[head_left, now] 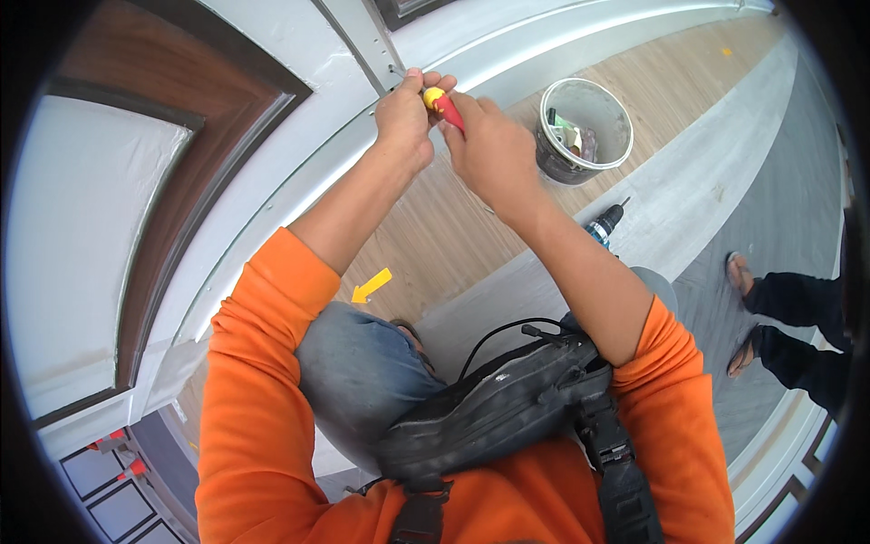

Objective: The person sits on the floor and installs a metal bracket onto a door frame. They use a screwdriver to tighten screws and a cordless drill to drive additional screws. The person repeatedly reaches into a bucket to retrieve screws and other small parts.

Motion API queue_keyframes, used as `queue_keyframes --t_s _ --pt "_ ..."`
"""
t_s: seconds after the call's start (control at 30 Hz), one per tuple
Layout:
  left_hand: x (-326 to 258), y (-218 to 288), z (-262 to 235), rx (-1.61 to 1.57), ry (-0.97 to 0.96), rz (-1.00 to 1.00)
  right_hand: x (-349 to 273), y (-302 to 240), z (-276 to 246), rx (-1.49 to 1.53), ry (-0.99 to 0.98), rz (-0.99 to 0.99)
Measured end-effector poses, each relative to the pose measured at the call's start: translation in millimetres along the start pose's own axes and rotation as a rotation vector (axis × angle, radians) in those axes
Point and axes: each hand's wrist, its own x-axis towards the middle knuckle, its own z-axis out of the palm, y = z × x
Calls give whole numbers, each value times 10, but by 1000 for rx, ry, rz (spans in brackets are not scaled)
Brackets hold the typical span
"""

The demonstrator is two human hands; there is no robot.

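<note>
over wood-plank flooring [412, 240], the right hand [496, 152] grips the red-and-yellow screwdriver [448, 111], its long axis slanting up-left toward the pale frame [361, 43]; the left hand [403, 120], nearer the tip, pinches its shaft.

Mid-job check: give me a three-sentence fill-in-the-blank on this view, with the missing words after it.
1. The right hand holds the screwdriver by its ____ part, not its yellow one.
2. The colour of the bucket rim is ____.
3. The yellow marker is shaped like an ____.
Missing words: red; white; arrow.
</note>
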Motion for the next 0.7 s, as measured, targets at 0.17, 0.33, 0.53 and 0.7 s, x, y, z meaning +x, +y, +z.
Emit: queue_keyframes --t_s 0.17,0.33,0.53,0.7 --pt "-66 79 -22 18 -50 19 218 315 -105 2074 -792 1280" --pt "-12 105 -108 102 -2 18 55 -156 -7 649 -133 424" --pt "-35 60 -61 -8 -27 48 225 162 -78 1763 -670 1271" --pt "33 101 -203 151 -23 64 81 -45 88 610 -222 462"
